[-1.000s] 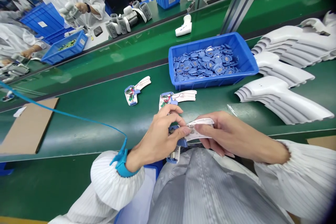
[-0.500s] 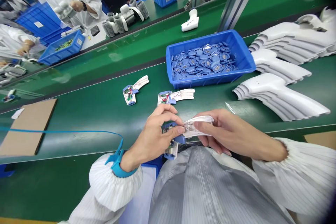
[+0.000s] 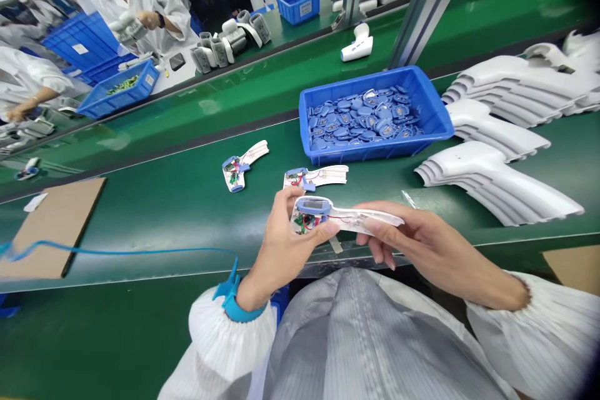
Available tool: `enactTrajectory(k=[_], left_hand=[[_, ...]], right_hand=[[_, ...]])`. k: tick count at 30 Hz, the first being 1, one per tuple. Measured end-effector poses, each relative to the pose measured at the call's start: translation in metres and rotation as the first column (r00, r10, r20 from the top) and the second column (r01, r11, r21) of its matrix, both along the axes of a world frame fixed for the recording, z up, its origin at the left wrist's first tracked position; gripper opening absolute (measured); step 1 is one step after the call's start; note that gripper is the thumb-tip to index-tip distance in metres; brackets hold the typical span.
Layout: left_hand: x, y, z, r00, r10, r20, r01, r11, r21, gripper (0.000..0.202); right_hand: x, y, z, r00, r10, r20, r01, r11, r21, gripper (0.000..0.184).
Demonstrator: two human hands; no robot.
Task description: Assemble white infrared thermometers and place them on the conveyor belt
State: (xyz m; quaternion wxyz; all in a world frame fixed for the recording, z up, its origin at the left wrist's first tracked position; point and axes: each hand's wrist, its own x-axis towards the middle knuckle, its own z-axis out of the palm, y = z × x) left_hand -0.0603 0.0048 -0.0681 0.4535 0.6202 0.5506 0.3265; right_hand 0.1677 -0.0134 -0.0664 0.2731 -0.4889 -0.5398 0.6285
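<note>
Between my two hands is an open infrared thermometer half [image 3: 349,217], a white shell with a blue-framed display, a green circuit board and red wires. My left hand [image 3: 285,240] grips its wide head end, the thumb along the lower edge and the fingers behind. At the narrow handle end, my right hand [image 3: 407,234] has its thumb on the shell and its fingers underneath. A teal strap circles my left wrist. Just beyond the held piece, a second open thermometer half [image 3: 335,175] lies on the green belt. Another similar half [image 3: 237,169] rests farther left.
A blue bin [image 3: 307,155] of blue oval parts stands beyond my hands. Stacked white shells [image 3: 497,181] fill the right side. Cardboard [image 3: 60,225] lies left, under the blue cord [image 3: 154,252]. A closed thermometer [image 3: 357,44] sits near the metal post. Co-workers' hands are across the line.
The held thermometer half has been raised and turned, and its blue display frame now shows. My left hand has shifted from the middle of the piece to its head end.
</note>
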Motion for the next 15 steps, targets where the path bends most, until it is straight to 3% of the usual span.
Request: enactTrajectory(k=[3, 6, 11, 15], left_hand=[[0.006, -0.004, -0.006, 0.984, -0.058, 0.171, 0.089, 0.980, -0.179, 0.029], [0.015, -0.008, -0.009, 0.983, -0.058, 0.174, 0.081, 0.989, -0.125, 0.023], [0.024, -0.009, -0.007, 0.986, -0.158, 0.049, 0.154, 0.986, 0.069, 0.017], [0.021, -0.007, -0.004, 0.962, -0.265, -0.064, 0.272, 0.949, 0.161, 0.011]], right_hand=[[0.014, -0.003, -0.004, 0.989, -0.046, 0.139, 0.026, 0.989, 0.144, 0.037], [0.017, -0.003, -0.002, 0.945, -0.177, 0.275, 0.065, 0.926, 0.372, 0.032], [-0.003, 0.000, 0.011, 0.868, -0.268, 0.419, -0.068, 0.771, 0.633, 0.025], [-0.017, -0.006, 0.033, 0.782, -0.366, 0.504, -0.234, 0.577, 0.782, 0.029]])
